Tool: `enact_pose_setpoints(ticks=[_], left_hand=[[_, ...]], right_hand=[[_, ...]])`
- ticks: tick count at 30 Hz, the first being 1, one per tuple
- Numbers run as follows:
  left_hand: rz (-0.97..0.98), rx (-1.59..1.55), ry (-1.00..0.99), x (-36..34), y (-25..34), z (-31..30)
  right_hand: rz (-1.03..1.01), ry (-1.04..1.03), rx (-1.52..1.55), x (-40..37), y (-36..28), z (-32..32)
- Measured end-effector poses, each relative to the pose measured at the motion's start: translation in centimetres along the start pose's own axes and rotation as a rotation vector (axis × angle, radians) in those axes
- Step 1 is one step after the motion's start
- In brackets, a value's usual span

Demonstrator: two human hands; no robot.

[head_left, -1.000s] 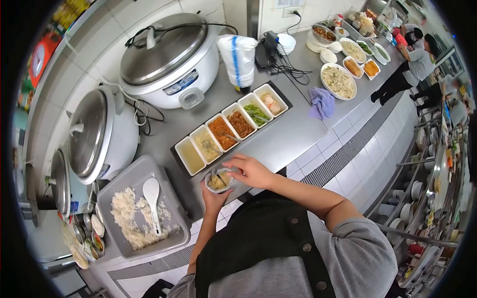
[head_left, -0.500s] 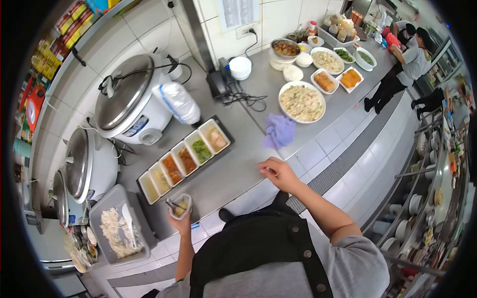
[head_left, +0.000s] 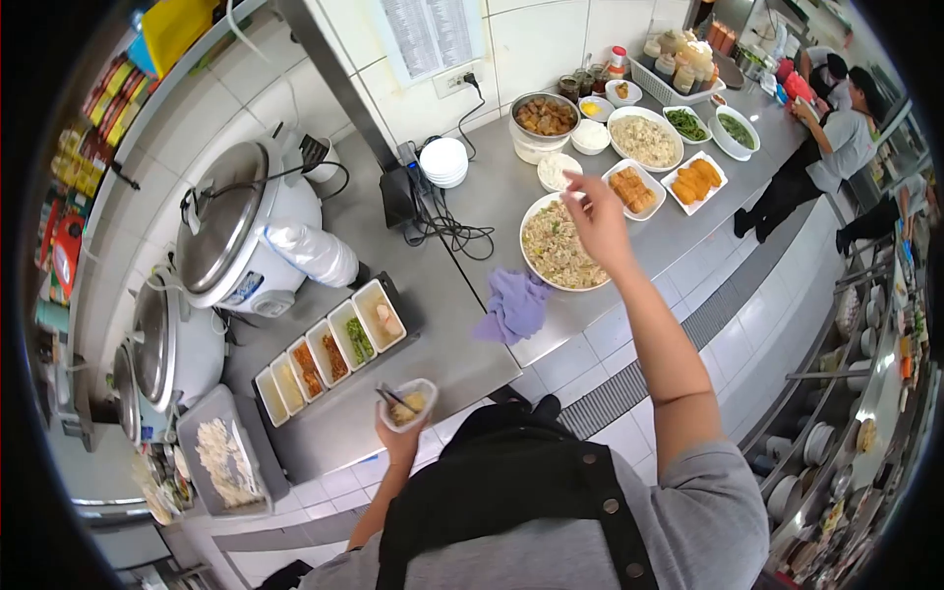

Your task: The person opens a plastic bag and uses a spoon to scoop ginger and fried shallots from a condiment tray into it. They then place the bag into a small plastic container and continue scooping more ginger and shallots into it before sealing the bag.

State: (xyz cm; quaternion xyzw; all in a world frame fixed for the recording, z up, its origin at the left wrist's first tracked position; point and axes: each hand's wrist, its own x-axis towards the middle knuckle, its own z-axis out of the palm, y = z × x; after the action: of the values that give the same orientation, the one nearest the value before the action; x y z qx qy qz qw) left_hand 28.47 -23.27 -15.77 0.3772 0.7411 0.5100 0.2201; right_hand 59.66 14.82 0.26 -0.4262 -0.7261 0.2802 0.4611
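Observation:
My left hand (head_left: 401, 442) is closed around a small whitish plastic bowl (head_left: 413, 417) at the counter's front edge. Pale yellowish food sits in the bowl, and a dark-handled utensil (head_left: 396, 399) leans out over its rim. My right hand (head_left: 600, 228) is stretched out above a large white dish of fried rice (head_left: 551, 246). Its fingers are loosely curled and apart, with nothing visible in them. Just beyond the fingertips stands a small bowl of white food (head_left: 559, 171). A fried-food dish (head_left: 632, 190) lies to the right of the hand.
A black tray of toppings (head_left: 411, 317) lies near my left hand, with rice cookers (head_left: 246, 236) behind it. A purple cloth (head_left: 514, 307), cables (head_left: 457, 231) and stacked white bowls (head_left: 444, 162) occupy the middle. Rice fills part of a grey tub (head_left: 265, 433). Co-workers (head_left: 831, 147) stand at far right.
My right hand has moved forward from the counter edge to over the fried rice. My left hand and its bowl have shifted right in view. The camera view has turned toward the dishes.

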Motion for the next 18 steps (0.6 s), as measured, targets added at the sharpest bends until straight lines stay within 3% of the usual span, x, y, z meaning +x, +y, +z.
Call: enact_pose_setpoints(ticks=[2, 5, 8, 10, 12, 16, 18], left_hand=[[0.097, 0.030, -0.050, 1.4, 0.6, 1.9], [0.056, -0.086, -0.125, 4.0, 2.3, 5.1], [0.127, -0.073, -0.130, 7.2, 4.0, 7.5], [0.249, -0.042, -0.126, 9.1, 4.7, 8.1], [0.238, -0.027, -0.077, 10.3, 5.3, 8.8], [0.222, -0.099, 0.164, 10.8, 6.9, 9.4], [0.243, 0.130, 0.238, 10.8, 8.6, 9.6]], right_hand=[[0.072, 0.062, 0.023, 2.4, 2.2, 0.4], [0.137, 0.056, -0.131, 5.2, 6.5, 0.4], [0.167, 0.114, -0.242, 8.7, 14.1, 1.0], [0.242, 0.078, -0.248, 11.6, 15.4, 0.6], [0.395, 0.149, -0.146, 15.6, 18.7, 0.8], [0.497, 0.125, 0.107, 22.3, 19.7, 1.1], [0.533, -0.113, 0.040, 26.9, 25.7, 2.4]])
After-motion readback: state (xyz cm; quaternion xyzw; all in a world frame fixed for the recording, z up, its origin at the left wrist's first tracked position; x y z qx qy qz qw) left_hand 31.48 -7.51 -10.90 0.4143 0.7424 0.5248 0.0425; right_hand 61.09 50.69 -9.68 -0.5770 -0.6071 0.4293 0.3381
